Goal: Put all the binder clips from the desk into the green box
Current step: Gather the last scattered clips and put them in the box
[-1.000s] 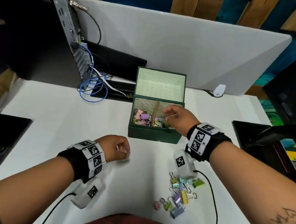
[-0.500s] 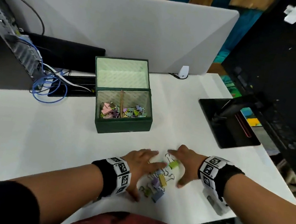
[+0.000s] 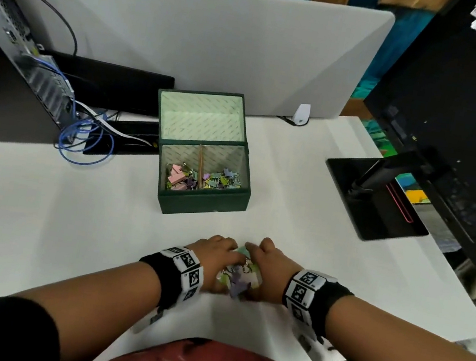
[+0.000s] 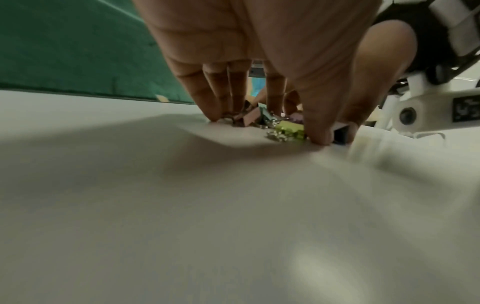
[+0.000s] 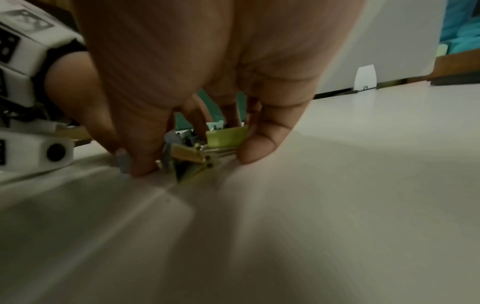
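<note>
The green box (image 3: 203, 203) stands open at mid desk, its lid tipped back, with several pastel binder clips in both compartments. Nearer to me, a small pile of binder clips (image 3: 238, 277) lies on the white desk. My left hand (image 3: 215, 255) and right hand (image 3: 269, 262) cup the pile from either side, fingers curled round it and tips on the desk. In the left wrist view the left hand (image 4: 267, 127) encloses a yellow-green clip (image 4: 288, 129), with the box wall (image 4: 78, 51) behind. In the right wrist view the right hand (image 5: 200, 160) encloses clips (image 5: 226, 135).
A monitor (image 3: 471, 122) and its black stand base (image 3: 376, 207) fill the right side. A computer tower (image 3: 8, 31) with blue cables (image 3: 81, 144) stands at the back left. A grey partition (image 3: 190, 34) closes the back. The desk's front edge runs just behind my wrists.
My right hand left the box and my left fist opened; both came down beside the pile with fingers spread, and have now drawn together and curled round the clips.
</note>
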A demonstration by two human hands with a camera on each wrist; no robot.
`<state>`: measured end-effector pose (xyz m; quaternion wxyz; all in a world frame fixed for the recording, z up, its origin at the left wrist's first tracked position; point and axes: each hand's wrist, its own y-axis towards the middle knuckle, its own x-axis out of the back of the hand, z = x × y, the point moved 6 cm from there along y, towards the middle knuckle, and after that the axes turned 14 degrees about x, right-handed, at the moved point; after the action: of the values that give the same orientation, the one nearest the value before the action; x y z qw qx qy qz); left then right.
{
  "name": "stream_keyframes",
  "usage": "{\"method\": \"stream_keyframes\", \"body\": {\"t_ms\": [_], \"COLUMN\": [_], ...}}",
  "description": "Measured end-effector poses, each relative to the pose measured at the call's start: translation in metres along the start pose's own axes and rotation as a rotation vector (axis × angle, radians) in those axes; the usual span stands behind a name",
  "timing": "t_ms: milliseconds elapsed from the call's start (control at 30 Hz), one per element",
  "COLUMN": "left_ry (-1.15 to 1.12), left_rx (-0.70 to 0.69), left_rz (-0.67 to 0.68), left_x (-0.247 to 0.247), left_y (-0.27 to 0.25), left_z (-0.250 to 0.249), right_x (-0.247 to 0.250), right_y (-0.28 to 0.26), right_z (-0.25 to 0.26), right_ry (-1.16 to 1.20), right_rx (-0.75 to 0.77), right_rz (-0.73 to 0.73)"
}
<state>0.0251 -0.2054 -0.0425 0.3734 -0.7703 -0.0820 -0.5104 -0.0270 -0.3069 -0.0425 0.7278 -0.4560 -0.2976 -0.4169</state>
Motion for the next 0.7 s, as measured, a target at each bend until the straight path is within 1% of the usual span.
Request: {"method": "stream_keyframes", "body": {"t_ms": [133, 333, 467, 567, 700], "left_ry": [-0.1, -0.129, -0.196, -0.241, -0.214], "left_rx": [0.115, 0.229, 0.314, 0.375, 0.42], "left_rz": [-0.034, -0.041, -0.041, -0.056, -0.011], "left_x": [0.006, 0.013, 0.016, 0.021, 0.02], "left_y": [-0.006, -0.017, -0.017, -0.011, -0.001], "left_z": [0.032, 0.071, 0.083, 0.083, 0.078], "right_x": [0.013, 0.023, 0.029, 0.025, 0.022], "right_y": [0.022, 0.044, 0.041, 0.039, 0.04], "right_z": [0.01, 0.017, 0.009, 0.01, 0.016], "right_ry": [0.042, 0.07, 0.041, -0.029, -0.08], "right_rx": [-0.015, 0.051, 0.073, 0.107, 0.147], "right_rz": [-0.058, -0.013, 0.006, 0.038, 0.035]}}
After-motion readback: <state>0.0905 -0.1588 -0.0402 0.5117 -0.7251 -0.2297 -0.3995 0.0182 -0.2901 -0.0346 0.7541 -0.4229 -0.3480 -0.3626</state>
